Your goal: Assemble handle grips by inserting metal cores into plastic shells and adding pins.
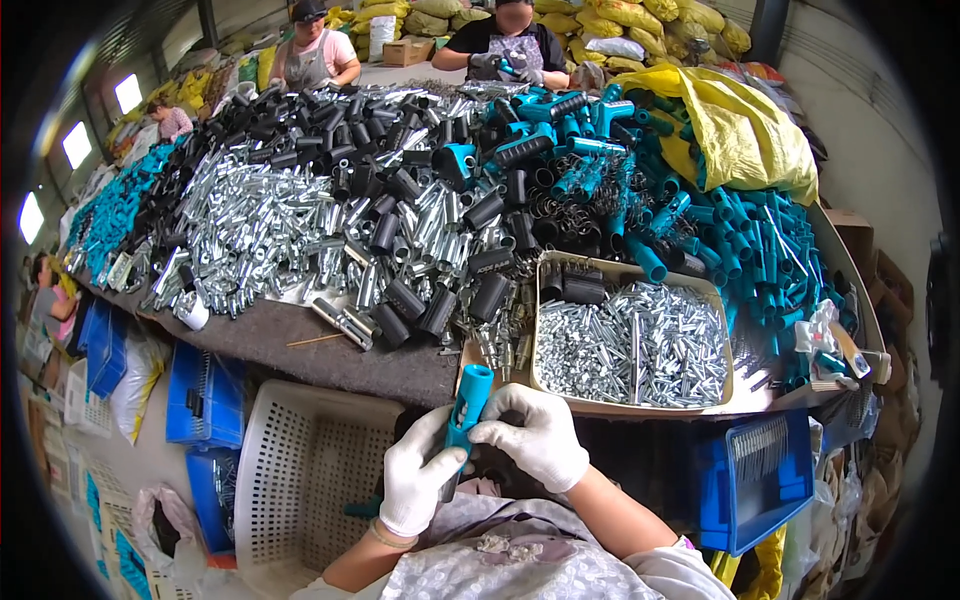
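Observation:
A teal plastic tube-shaped housing (pixel 472 400) stands roughly upright in front of me, with a slot in its side and a dark lower end. My left hand (pixel 420 478), in a white knit glove, is wrapped round its lower part. From the right, my gloved right hand (pixel 535 438) has its thumb and forefinger brought together against the housing near the slot. Whatever is between those fingertips is too small or hidden to tell. Just beyond my right hand, a cream tray (pixel 545 372) holds small silver pins (pixel 660 340) and a few black sleeves.
Heaps of silver metal parts (pixel 250 215), black sleeves (pixel 405 298) and teal tubes (pixel 760 250) cover the table (pixel 330 355). A white perforated basket (pixel 262 500) stands lower left; a blue bin (pixel 765 480) sits lower right. Two co-workers (pixel 515 50) (pixel 312 55) sit across the table.

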A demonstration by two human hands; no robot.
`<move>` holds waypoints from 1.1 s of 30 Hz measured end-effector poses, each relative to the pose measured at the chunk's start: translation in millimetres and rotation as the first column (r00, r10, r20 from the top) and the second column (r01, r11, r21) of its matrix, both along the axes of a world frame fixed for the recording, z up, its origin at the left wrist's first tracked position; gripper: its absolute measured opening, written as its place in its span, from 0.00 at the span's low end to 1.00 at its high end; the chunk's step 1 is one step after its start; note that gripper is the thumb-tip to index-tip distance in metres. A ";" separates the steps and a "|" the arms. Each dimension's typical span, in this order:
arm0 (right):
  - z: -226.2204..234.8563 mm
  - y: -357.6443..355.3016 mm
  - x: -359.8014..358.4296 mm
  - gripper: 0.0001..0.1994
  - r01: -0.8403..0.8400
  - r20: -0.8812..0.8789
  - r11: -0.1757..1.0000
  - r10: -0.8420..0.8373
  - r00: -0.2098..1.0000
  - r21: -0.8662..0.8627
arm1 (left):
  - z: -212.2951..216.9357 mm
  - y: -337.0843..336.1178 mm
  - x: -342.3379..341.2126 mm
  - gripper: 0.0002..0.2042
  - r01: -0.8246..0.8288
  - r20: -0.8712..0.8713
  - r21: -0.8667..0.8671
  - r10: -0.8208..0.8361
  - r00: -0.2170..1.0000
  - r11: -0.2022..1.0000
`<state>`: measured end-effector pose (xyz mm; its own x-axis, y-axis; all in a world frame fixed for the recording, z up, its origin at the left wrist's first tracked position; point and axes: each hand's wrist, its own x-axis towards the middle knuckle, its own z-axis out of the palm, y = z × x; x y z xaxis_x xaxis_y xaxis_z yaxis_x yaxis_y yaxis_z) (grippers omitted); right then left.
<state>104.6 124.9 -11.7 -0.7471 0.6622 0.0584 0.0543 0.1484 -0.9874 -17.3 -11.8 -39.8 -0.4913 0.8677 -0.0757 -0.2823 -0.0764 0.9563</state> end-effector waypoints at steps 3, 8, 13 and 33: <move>1.4 -1.9 -2.9 0.10 0.011 0.024 1.000 -0.011 1.000 0.004 | 4.3 -2.6 -0.9 0.24 -0.003 -0.015 -0.022 0.003 1.000 1.000; -0.4 10.0 -6.1 0.12 -0.103 -0.075 0.927 0.081 0.994 -0.361 | 3.1 0.2 -0.3 0.24 0.001 -0.099 -0.038 -0.004 0.995 0.999; 6.1 3.9 -21.1 0.19 -0.106 0.138 0.993 0.099 0.985 0.046 | 0.6 -0.9 -5.5 0.26 0.045 -0.230 -0.017 -0.048 0.972 0.999; 9.4 88.5 -132.1 0.05 -0.399 0.395 -0.088 -0.053 0.917 0.913 | -13.4 -20.6 -4.6 0.27 -0.041 0.446 0.215 -0.061 0.893 0.976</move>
